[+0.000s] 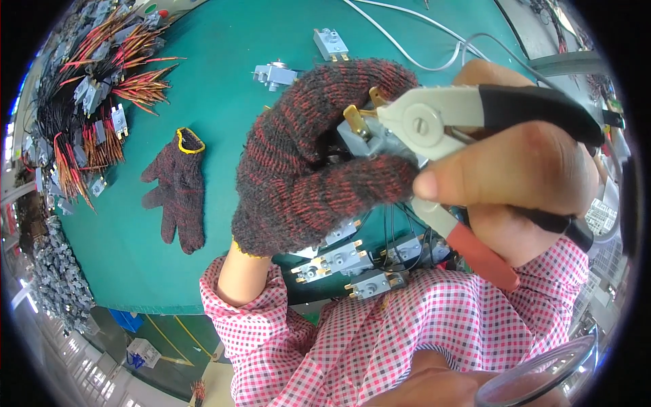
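Note:
My left hand (298, 163) wears a dark knitted glove flecked with red. Its fingers curl round a small grey switch-like part (380, 142) with brass blade terminals, gripping it. My bare right hand (522, 163) is wrapped round a plier-type hand tool (422, 122) with a pale head, a pivot screw and a black grip. A red grip (485, 261) sticks out below that hand; its join is partly hidden. The tool's tip meets the part close to its terminals; the exact contact is hidden. Just below the gloved hand lie several similar grey parts (339, 261), some with black wires.
On the green table (224, 88), a second dark glove (178, 193) lies flat at left. Bundles of black wires with orange-red ends (135, 81) pile up far left, with a heap of grey parts (57, 271) nearer. Two grey parts (330, 44) and a white cable (407, 54) lie at the back.

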Motion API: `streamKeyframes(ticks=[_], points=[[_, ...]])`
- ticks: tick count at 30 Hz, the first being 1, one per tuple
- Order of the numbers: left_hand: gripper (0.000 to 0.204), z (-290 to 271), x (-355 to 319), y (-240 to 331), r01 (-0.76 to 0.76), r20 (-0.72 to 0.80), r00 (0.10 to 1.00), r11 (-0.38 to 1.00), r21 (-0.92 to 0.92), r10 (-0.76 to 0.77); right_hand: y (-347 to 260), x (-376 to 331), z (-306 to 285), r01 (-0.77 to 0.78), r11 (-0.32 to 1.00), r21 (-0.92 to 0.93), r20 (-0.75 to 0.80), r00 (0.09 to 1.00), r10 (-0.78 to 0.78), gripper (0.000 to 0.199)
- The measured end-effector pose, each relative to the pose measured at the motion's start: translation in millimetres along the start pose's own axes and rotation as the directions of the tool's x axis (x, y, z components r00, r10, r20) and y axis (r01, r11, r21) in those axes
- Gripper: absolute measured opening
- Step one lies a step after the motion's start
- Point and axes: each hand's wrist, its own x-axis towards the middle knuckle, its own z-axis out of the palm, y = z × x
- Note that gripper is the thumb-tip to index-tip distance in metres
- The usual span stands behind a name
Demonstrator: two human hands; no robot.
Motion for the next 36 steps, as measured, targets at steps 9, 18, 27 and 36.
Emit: streamKeyframes(ticks=[9,18,27,36], points=[[0.054,1,-4,-7,-0.135,0.010,0.991,0.989,-0.063,0.136,-19,7,1,-0.205,0.976,-0.069,0.116,0.970,0.212,0.019],[0.048,9,-5,-20,-0.185,-0.069,0.982,0.972,-0.144,0.177,-29,-29,-16,-0.439,0.896,0.071,-0.277,0.854,0.441,0.005],[0.032,7,11,33,-0.185,0.383,0.923,0.847,0.499,-0.024,-68,-92,-73,-0.811,0.577,0.097,-0.156,0.560,0.814,0.035],[0.033,87,73,64,-0.846,0.748,0.524,0.148,0.512,0.408,-84,-116,-81,-0.570,0.798,0.193,-0.239,0.762,0.602,0.023]])
